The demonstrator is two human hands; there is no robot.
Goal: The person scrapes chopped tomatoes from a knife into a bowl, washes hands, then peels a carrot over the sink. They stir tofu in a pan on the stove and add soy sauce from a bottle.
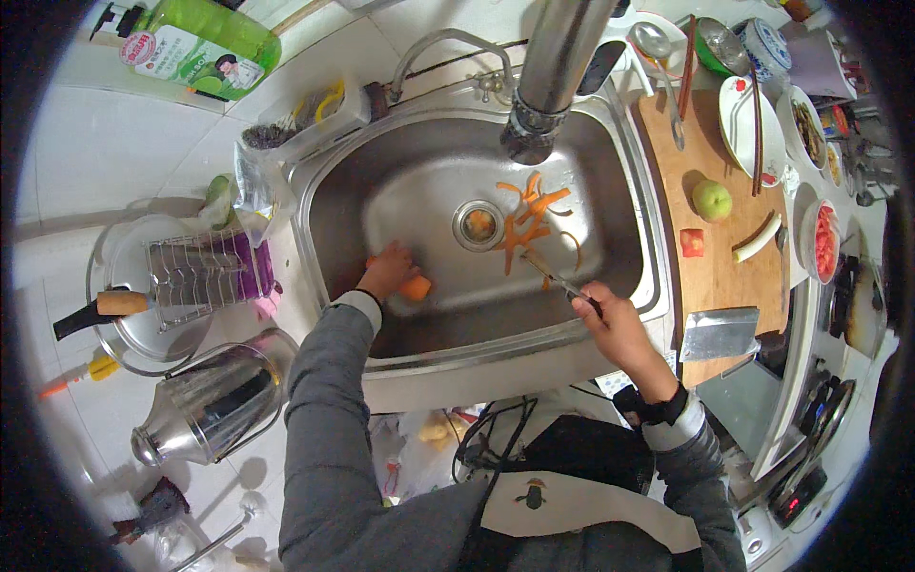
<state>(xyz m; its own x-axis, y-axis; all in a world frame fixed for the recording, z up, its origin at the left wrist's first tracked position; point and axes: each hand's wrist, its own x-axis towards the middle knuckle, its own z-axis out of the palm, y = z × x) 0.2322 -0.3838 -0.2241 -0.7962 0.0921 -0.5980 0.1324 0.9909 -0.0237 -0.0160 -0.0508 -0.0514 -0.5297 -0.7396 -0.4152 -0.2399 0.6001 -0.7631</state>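
Left hand (388, 271): closed around the carrot (416, 288), toward the sink's (419, 181) near-left corner.
Right hand (608, 324): gripping a slim metal tool (562, 282) by the near-right corner.
Carrot: left of the tool, well apart; visible end faces right, full axis hidden.
Peelings (526, 229): beside the drain (478, 226), around the tool's tip.
Metal pipe (558, 76): overhangs the far edge.
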